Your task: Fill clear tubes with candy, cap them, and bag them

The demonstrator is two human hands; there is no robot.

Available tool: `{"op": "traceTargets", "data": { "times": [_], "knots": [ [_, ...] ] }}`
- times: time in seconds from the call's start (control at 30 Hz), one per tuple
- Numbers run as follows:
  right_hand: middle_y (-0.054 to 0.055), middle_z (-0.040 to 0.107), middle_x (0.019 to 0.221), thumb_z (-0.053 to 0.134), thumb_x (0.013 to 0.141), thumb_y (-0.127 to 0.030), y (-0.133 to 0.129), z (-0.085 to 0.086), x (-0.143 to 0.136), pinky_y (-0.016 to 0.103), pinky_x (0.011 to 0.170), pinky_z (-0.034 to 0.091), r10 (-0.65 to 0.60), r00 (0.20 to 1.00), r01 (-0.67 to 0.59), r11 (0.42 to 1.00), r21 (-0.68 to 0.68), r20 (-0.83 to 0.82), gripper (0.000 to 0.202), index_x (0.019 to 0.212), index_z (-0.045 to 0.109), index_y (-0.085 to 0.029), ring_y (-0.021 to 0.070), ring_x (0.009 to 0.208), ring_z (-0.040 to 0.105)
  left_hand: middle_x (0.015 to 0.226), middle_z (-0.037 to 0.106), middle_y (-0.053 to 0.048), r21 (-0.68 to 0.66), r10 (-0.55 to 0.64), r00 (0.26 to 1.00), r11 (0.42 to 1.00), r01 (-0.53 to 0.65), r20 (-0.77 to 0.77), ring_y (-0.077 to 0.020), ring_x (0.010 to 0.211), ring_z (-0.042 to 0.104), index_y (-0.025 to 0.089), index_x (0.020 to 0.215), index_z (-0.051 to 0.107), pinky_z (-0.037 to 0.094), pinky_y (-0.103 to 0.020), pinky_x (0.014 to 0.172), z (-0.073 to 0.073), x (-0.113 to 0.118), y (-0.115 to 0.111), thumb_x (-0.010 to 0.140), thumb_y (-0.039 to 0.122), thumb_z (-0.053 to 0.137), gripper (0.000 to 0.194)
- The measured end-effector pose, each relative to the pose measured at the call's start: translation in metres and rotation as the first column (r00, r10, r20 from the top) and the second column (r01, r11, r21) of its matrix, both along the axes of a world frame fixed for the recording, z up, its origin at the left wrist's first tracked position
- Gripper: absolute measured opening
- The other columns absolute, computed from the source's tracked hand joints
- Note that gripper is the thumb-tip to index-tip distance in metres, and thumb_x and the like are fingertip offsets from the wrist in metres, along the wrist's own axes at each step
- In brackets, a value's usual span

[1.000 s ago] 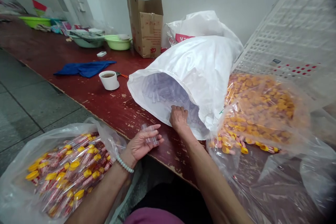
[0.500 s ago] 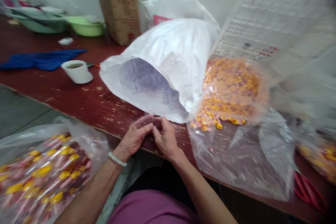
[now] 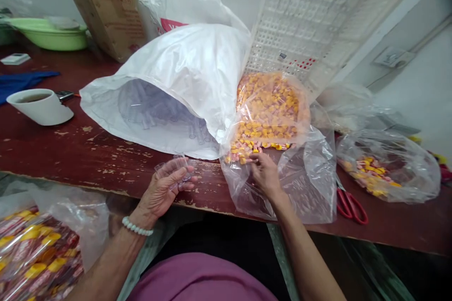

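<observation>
My left hand (image 3: 165, 188) is closed around several clear plastic tubes (image 3: 178, 164), above the table's front edge. My right hand (image 3: 265, 174) is at the mouth of a clear bag on the right, its thumb and fingers pinched at the edge of a pile of yellow caps with pink printed pieces (image 3: 271, 108). Whether a cap is between those fingertips is too small to tell for sure. In front of me a big white sack (image 3: 197, 66) lies with its mouth facing me, and more clear tubes (image 3: 148, 108) show inside it.
A white cup of dark liquid (image 3: 38, 108) stands at the left. Red-handled scissors (image 3: 351, 204) and another bag of caps (image 3: 374, 174) lie right. A white plastic crate (image 3: 310, 23) leans behind the caps. A filled bag (image 3: 38, 254) sits low left, below the red table (image 3: 116, 157).
My hands were together in front of the sack. Now the right hand has moved right to the caps, while the left keeps the tubes. The view has turned to the right.
</observation>
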State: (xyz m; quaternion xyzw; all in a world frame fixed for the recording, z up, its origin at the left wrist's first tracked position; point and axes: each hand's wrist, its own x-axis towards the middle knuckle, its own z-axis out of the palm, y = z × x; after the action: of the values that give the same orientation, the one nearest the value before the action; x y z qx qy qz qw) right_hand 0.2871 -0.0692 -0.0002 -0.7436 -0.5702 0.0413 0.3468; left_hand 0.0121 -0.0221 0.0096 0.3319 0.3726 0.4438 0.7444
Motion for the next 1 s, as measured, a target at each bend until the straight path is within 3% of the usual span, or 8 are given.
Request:
{"op": "traceTargets", "data": {
  "times": [0.1, 0.27, 0.43, 0.5, 0.57, 0.67, 0.87, 1.0],
  "knots": [
    [0.007, 0.065, 0.098, 0.057, 0.081, -0.019, 0.013, -0.008, -0.008, 0.032, 0.09, 0.042, 0.066, 0.998, -0.064, 0.995, -0.08, 0.012, 0.011, 0.089, 0.064, -0.021, 0.0193, 0.098, 0.056, 0.081, 0.072, -0.006, 0.013, -0.04, 0.997, 0.999, 0.041, -0.059, -0.0191, 0.065, 0.069, 0.014, 0.093, 0.065, 0.056, -0.027, 0.056, 0.003, 0.011, -0.009, 0.064, 0.027, 0.078, 0.034],
    [0.012, 0.062, 0.098, 0.056, 0.081, -0.017, 0.021, -0.012, -0.001, 0.034, 0.082, 0.044, -0.045, 0.998, 0.04, 0.992, -0.118, -0.043, 0.013, 0.091, 0.063, -0.018, 0.0218, 0.094, 0.057, 0.081, 0.072, -0.006, 0.107, -0.063, 0.981, 0.991, 0.084, -0.184, -0.0176, 0.068, 0.067, 0.013, 0.091, 0.066, 0.054, -0.026, 0.06, 0.001, 0.018, -0.02, 0.06, 0.027, 0.079, 0.036],
    [0.008, 0.062, 0.09, 0.038, 0.091, -0.039, -0.002, 0.009, -0.001, 0.03, 0.068, 0.047, -0.124, 0.965, 0.133, 0.991, 0.02, -0.233, 0.035, 0.111, 0.054, -0.015, 0.016, 0.076, 0.059, 0.086, 0.07, -0.005, 0.184, -0.041, 0.957, 0.978, 0.096, -0.286, -0.0157, 0.073, 0.064, 0.014, 0.086, 0.067, 0.05, -0.022, 0.058, -0.002, 0.024, -0.027, 0.056, 0.023, 0.081, 0.035],
    [0.0, 0.06, 0.077, 0.038, 0.09, -0.047, -0.016, 0.023, -0.024, 0.024, 0.055, 0.045, -0.003, 0.874, 0.073, 0.989, 0.125, -0.487, 0.04, 0.115, 0.051, -0.019, 0.0109, 0.06, 0.055, 0.087, 0.07, -0.006, 0.201, -0.059, 0.948, 0.971, 0.127, -0.313, -0.0162, 0.074, 0.063, 0.014, 0.085, 0.067, 0.049, -0.022, 0.058, 0.0, 0.031, -0.032, 0.056, 0.022, 0.081, 0.032],
    [-0.004, 0.056, 0.07, 0.049, 0.085, -0.047, -0.026, 0.033, -0.052, 0.02, 0.049, 0.04, 0.172, 0.693, -0.009, 0.973, 0.231, -0.7, 0.035, 0.108, 0.056, -0.021, 0.0077, 0.052, 0.048, 0.086, 0.07, -0.007, 0.229, -0.104, 0.936, 0.955, 0.188, -0.336, -0.0176, 0.077, 0.063, 0.014, 0.085, 0.069, 0.05, -0.023, 0.061, 0.003, 0.038, -0.037, 0.058, 0.021, 0.08, 0.029],
    [-0.003, 0.058, 0.074, 0.056, 0.083, -0.041, -0.035, 0.036, -0.084, 0.019, 0.05, 0.04, 0.275, 0.59, -0.097, 0.958, 0.272, -0.759, 0.026, 0.099, 0.059, -0.021, 0.0069, 0.055, 0.048, 0.089, 0.07, -0.008, 0.252, -0.174, 0.922, 0.93, 0.269, -0.345, -0.0183, 0.078, 0.062, 0.014, 0.088, 0.069, 0.05, -0.024, 0.061, 0.005, 0.043, -0.045, 0.062, 0.023, 0.077, 0.029],
    [0.0, 0.063, 0.083, 0.048, 0.089, -0.039, -0.042, 0.027, -0.086, 0.025, 0.066, 0.047, 0.29, 0.683, -0.2, 0.957, 0.21, -0.67, 0.02, 0.09, 0.058, -0.021, 0.0122, 0.074, 0.059, 0.08, 0.066, -0.003, 0.236, -0.229, 0.928, 0.923, 0.303, -0.295, -0.0121, 0.06, 0.056, 0.015, 0.09, 0.068, 0.046, -0.02, 0.046, 0.006, 0.039, -0.05, 0.065, 0.027, 0.075, 0.028],
    [0.007, 0.056, 0.121, 0.054, 0.086, -0.039, -0.05, 0.029, -0.077, 0.037, 0.094, 0.042, 0.427, 0.866, -0.37, 0.897, 0.243, -0.26, 0.021, 0.099, 0.058, -0.023, 0.0203, 0.112, 0.052, 0.068, 0.063, 0.0, 0.106, -0.311, 0.936, 0.938, 0.33, -0.164, -0.0101, 0.049, 0.054, 0.015, 0.084, 0.067, 0.042, -0.021, 0.041, 0.011, 0.039, -0.053, 0.064, 0.025, 0.074, 0.023]
  ]
}}
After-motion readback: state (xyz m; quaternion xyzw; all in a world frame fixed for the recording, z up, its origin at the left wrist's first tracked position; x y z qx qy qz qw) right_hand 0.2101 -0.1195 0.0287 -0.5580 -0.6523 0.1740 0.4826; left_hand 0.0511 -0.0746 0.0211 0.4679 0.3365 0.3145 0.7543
